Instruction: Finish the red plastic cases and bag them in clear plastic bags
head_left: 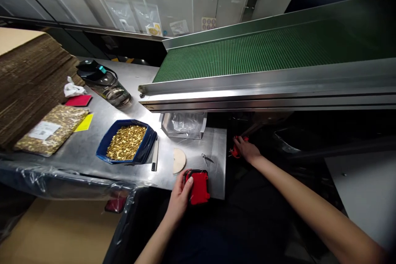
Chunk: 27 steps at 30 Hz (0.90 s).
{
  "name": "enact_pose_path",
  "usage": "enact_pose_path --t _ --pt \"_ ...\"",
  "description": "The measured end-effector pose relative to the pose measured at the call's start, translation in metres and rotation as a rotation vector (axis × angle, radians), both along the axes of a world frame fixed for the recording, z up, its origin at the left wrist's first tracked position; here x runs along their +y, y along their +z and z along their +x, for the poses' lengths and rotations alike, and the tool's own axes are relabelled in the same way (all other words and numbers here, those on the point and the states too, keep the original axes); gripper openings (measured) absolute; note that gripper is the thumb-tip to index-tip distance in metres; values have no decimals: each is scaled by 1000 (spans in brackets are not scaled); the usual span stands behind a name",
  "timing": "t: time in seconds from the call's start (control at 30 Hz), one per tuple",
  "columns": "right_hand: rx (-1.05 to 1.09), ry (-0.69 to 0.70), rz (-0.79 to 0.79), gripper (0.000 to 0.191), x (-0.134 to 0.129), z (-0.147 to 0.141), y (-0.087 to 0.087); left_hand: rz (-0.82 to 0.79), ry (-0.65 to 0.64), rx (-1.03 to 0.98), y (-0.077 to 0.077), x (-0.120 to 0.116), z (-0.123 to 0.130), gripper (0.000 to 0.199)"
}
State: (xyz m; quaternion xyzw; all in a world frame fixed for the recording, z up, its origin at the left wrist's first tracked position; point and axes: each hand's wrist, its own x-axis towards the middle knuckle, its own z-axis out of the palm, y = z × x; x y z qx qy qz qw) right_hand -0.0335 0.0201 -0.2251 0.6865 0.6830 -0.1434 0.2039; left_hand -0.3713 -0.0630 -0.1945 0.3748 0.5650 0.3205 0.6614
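Note:
My left hand (182,189) is closed round the left side of a red and black case (199,187), thumb on top, at the front edge of the metal table (216,144). Off the table's right edge, my right hand (246,149) has its fingers on a small red part (235,151); its underside is dark and I cannot make out the grip. Between the hands lies a small metal tool (207,158). A round beige disc (179,160) rests just beyond my left hand. A blue bin (107,140) holds many small gold pieces (126,142).
A green conveyor (225,57) with a metal rail crosses behind. Left are a bottle (108,86), a bag of gold pieces (52,128) and stacked cardboard (34,78). A cutter (155,154) and clear tray (184,126) lie mid-table; a lined box (62,227) stands front left.

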Motion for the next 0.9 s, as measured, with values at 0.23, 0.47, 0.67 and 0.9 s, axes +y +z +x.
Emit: enact_pose_path --t 0.23,0.47,0.67,0.9 --pt "231 -212 213 37 -29 -48 43 139 -74 284 8 7 6 56" --pt "622 -171 303 22 -28 -124 42 254 -232 438 22 -1 -1 66" --pt "773 -358 445 28 -18 -116 37 588 -266 583 48 26 -8 40" --pt "954 -471 470 24 -59 -105 44 849 -176 656 39 134 27 31"
